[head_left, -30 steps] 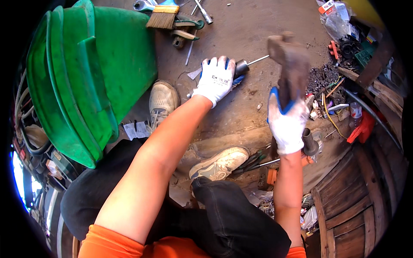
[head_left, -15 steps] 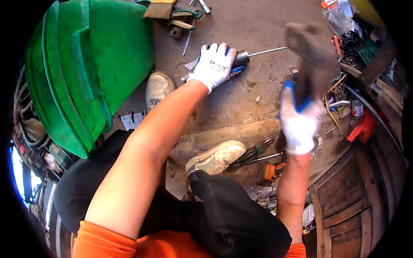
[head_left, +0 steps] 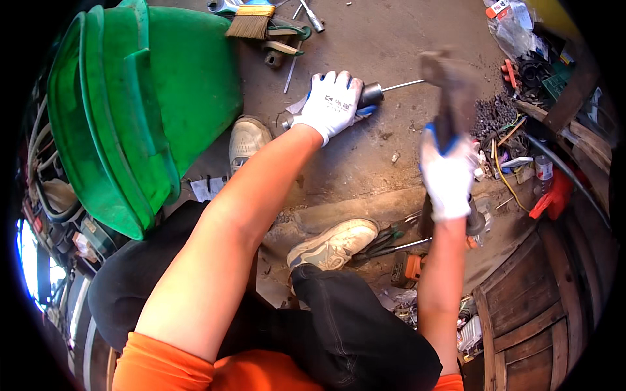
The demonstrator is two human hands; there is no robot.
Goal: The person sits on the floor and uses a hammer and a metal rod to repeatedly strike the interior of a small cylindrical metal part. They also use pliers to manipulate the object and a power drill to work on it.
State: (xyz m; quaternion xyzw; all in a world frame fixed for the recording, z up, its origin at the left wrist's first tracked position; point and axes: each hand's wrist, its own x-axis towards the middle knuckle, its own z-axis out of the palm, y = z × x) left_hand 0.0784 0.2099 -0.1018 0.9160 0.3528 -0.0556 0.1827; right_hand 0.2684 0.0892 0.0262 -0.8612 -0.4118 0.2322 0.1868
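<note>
My left hand (head_left: 334,107), in a white and blue work glove, wraps round a dark metal cylinder (head_left: 373,95) held low over the ground. A thin metal rod (head_left: 402,85) sticks out of its right end. In the same kind of glove, my right hand (head_left: 447,174) grips the handle of a hammer (head_left: 448,85). The hammer's brownish head is smeared by motion and overlaps the rod's far end, so I cannot tell whether they touch. Most of the cylinder lies hidden under my left palm.
A big green plastic bin (head_left: 189,85) lies at the left. Beyond my left hand are a brush (head_left: 251,21) and several tools. At the right sit a heap of chain (head_left: 493,116), a red bag (head_left: 553,195) and wooden panels (head_left: 528,319). An orange power tool (head_left: 411,267) is beside my shoe (head_left: 336,242).
My right hand and the hammer have shifted slightly left, and the hammer stays blurred. My left hand keeps its grip on the cylinder. The whole view has drifted a little.
</note>
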